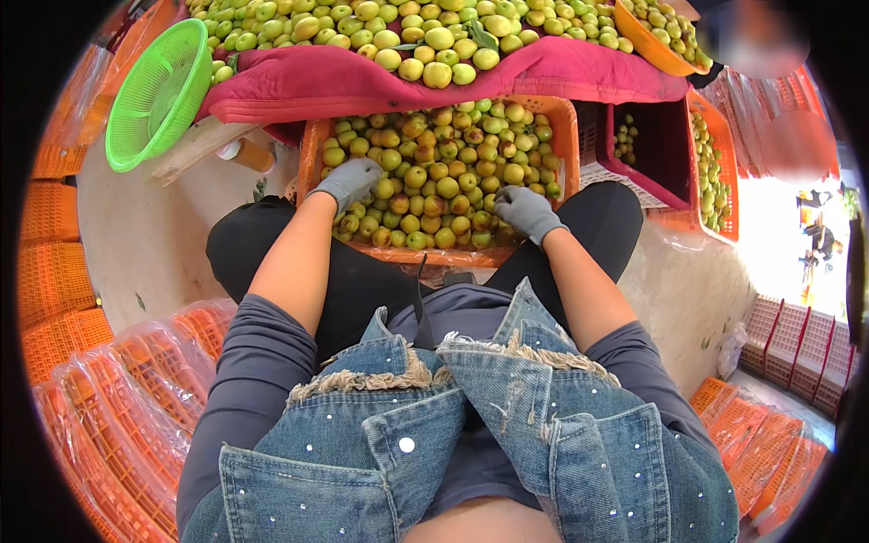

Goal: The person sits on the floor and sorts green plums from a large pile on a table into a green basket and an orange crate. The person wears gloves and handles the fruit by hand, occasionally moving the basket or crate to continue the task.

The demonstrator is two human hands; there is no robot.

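Both of my hands wear grey knit gloves and are in the orange plastic crate [571, 146] between my knees. The crate is full of round yellow-green fruits [448, 186] that look like jujubes, many with reddish-brown patches. My left hand [351, 182] rests on the fruits near the left wall, its fingers bent down among them. At the right side, my right hand [527, 209] touches the fruits with curled fingers. The fingertips of both hands are partly hidden, so whether either grips a fruit cannot be made out.
Beyond the crate, a red cloth [299, 78] covers a raised surface heaped with more fruits [438, 37]. A green basket [159, 95] leans at its left, and an orange basin [655, 47] of fruit stands right. A cloth-lined crate [652, 163] lies right; stacked orange crates [58, 271] line the left.
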